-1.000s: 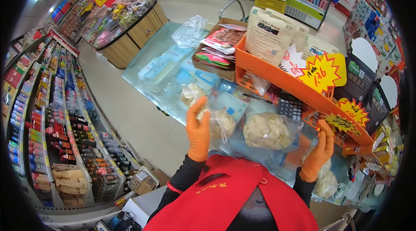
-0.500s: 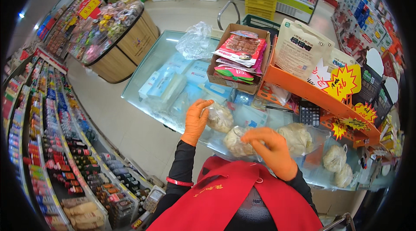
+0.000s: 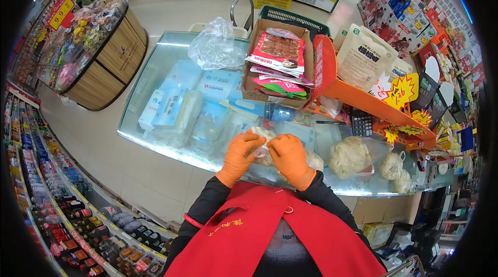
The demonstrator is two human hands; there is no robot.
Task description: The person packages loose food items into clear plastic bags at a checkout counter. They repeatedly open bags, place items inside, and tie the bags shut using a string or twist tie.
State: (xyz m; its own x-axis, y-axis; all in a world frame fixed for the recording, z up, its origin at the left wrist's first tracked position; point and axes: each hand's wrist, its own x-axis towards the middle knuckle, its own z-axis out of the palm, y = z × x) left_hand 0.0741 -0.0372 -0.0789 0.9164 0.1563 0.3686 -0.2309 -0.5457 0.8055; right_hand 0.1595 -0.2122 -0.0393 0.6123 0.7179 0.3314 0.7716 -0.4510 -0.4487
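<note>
Both my hands wear orange gloves and meet at the near edge of the glass counter [image 3: 139,101]. Between them is a clear plastic bag of pale, lumpy food [image 3: 265,132]. My left hand [image 3: 240,157] pinches the bag's gathered plastic on one side. Opposite it, my right hand [image 3: 291,159] has its fingers closed on the same plastic. Partly hidden behind my right hand lies a second bag of pale food [image 3: 314,160]. Farther right, a larger bag [image 3: 350,156] rests on the glass, then two small knotted bags [image 3: 391,166].
A cardboard box of flat food packets [image 3: 280,53] stands at the back of the counter, beside an orange display rack [image 3: 358,87]. A crumpled clear bag [image 3: 217,46] lies left of the box. A calculator [image 3: 361,123] and pen [image 3: 328,122] sit nearby. Bottle shelves [image 3: 78,214] line the left.
My right hand has moved left, from over the second bag to the bag at my left hand. Both hands now pinch its plastic together. The view has shifted to the right.
</note>
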